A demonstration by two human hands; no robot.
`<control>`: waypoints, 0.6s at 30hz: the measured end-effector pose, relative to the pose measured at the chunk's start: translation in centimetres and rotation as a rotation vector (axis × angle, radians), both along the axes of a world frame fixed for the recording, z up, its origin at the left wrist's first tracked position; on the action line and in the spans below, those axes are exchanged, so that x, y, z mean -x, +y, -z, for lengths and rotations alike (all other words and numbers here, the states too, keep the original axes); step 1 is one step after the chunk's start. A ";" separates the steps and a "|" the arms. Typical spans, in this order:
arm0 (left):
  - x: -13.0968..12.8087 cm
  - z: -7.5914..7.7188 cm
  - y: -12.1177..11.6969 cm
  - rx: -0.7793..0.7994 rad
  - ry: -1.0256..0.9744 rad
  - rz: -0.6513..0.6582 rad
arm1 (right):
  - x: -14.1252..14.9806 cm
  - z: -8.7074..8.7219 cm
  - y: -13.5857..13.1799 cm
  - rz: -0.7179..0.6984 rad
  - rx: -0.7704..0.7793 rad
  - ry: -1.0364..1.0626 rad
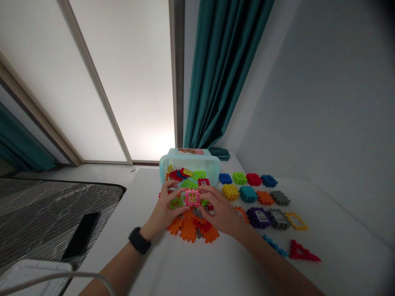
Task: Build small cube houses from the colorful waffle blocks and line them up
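Note:
Between both hands is a pink window building block (192,198), held above a loose heap of toy pieces. My left hand (168,205) pinches its left side, thumb below and fingers above. My right hand (219,207) grips the right side with its fingertips. Beneath lie orange building blocks (188,230) with notched edges, along with some red and grey ones partly covered by my hands. Just behind, a light-blue plastic tub (212,164) rests on its side, its mouth facing me, with red, green, yellow and blue pieces spilling out.
Sorted stacks stand in rows on the white table (148,263) at right, among them a yellow stack (230,192), a purple window stack (258,218) and red triangles (302,251). A black phone (82,235) and a white cable (89,274) are at left.

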State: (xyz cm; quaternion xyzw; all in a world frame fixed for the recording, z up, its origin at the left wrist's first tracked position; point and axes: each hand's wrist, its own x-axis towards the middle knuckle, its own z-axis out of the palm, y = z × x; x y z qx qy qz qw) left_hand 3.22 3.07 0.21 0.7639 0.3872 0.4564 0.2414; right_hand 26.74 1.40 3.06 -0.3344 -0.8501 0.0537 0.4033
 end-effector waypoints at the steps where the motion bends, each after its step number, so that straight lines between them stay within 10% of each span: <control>1: 0.0 0.0 0.0 -0.002 -0.002 -0.002 | 0.0 0.0 0.0 0.001 0.005 0.002; 18: -0.2 0.0 0.1 0.003 -0.008 -0.016 | 0.1 0.1 0.0 0.011 -0.043 -0.014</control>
